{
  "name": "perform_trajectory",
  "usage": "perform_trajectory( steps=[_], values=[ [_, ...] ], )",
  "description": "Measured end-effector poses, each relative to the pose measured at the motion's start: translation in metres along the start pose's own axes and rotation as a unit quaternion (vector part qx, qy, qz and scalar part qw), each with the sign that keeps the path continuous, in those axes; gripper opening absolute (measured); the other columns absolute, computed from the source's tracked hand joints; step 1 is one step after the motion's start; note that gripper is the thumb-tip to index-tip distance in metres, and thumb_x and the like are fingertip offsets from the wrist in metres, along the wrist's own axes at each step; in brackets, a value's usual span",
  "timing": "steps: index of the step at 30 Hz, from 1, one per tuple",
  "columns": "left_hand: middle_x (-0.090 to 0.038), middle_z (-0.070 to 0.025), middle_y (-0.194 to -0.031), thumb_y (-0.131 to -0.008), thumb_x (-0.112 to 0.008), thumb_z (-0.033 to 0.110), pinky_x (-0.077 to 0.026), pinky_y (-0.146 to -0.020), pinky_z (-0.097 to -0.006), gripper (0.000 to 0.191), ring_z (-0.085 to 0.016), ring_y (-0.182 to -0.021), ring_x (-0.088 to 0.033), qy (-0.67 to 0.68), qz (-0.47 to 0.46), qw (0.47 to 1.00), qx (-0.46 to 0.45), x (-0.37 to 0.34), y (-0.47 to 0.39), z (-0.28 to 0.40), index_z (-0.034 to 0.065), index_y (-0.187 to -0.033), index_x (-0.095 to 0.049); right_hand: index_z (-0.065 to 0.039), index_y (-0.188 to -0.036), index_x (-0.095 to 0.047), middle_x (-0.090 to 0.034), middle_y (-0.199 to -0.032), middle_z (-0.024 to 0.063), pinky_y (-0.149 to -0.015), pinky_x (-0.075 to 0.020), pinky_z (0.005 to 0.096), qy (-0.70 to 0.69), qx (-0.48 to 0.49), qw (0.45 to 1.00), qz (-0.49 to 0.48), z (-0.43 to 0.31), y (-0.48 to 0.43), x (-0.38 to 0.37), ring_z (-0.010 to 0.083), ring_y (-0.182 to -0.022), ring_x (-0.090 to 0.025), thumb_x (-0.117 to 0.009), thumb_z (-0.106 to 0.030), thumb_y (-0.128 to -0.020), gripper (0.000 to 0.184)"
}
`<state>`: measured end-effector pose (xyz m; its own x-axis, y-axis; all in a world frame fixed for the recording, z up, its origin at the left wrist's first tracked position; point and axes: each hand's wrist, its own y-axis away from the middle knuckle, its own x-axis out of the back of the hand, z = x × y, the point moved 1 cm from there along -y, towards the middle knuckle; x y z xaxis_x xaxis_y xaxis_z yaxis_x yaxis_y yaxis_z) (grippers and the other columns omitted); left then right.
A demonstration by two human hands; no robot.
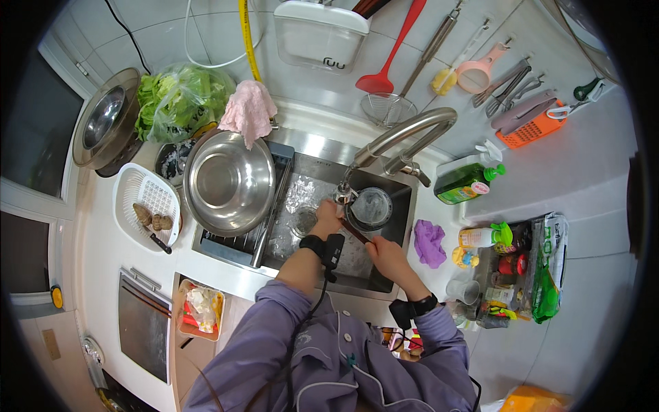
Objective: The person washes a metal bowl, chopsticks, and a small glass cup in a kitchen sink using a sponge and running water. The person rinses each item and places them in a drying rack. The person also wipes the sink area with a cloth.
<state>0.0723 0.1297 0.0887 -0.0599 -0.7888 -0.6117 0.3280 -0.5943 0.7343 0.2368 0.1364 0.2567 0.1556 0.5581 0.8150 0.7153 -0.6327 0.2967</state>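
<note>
In the head view my right hand (383, 253) is closed around the dark handle (355, 230) of a kitchen tool over the steel sink (329, 162). My left hand (327, 218) is right under the spout of the steel faucet (406, 135), at the handle's far end; what its fingers hold there is too small to tell. Water foams on the sink's floor. A round pot with a clear lid (369, 207) sits in the sink, just right of the spout. The tool's head is hidden.
Left of the sink, a large steel bowl (257, 190) rests on a rack. Beyond it stands a white colander (123, 206) with brown roots and a knife (161, 243). A purple cloth (429, 244) and a green soap bottle (458, 184) lie on the right.
</note>
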Motion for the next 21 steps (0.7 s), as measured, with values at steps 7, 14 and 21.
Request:
perform_trajectory(
  steps=[7,14,21],
  values=[
    [-0.034,-0.0006,-0.055,-0.087,-0.041,0.019,-0.037,-0.048,-0.0310,0.020,-0.017,-0.047,-0.037,0.137,-0.011,0.981,0.138,-0.001,-0.001,0.006,0.0118,-0.068,-0.040,-0.001,-0.087,-0.056,-0.061,-0.076,0.0227,-0.064,-0.0456,0.0481,-0.078,-0.048,0.996,-0.002,0.016,0.019,0.022,0.0408,-0.074,-0.060,-0.058,-0.026,-0.085,0.025],
    [-0.039,-0.0019,-0.064,-0.095,-0.037,0.022,-0.041,-0.052,-0.0295,0.028,-0.015,-0.052,-0.038,0.147,-0.022,0.988,0.034,0.003,0.011,-0.007,0.0088,-0.071,-0.039,-0.001,-0.079,-0.058,-0.061,-0.074,0.0211,-0.064,-0.0460,0.0451,-0.113,-0.001,0.993,0.018,0.031,-0.019,0.002,0.0404,-0.073,-0.060,-0.059,-0.029,-0.084,0.029],
    [-0.040,-0.0018,-0.065,-0.099,-0.033,0.021,-0.040,-0.059,-0.0291,0.028,-0.017,-0.058,-0.040,0.118,-0.031,0.991,0.056,-0.006,0.030,-0.024,0.0091,-0.074,-0.040,0.000,-0.079,-0.065,-0.063,-0.078,0.0230,-0.068,-0.0472,0.0489,-0.010,0.018,1.000,0.008,0.012,-0.071,-0.038,0.0414,-0.076,-0.060,-0.047,-0.033,-0.090,0.039]
  ],
)
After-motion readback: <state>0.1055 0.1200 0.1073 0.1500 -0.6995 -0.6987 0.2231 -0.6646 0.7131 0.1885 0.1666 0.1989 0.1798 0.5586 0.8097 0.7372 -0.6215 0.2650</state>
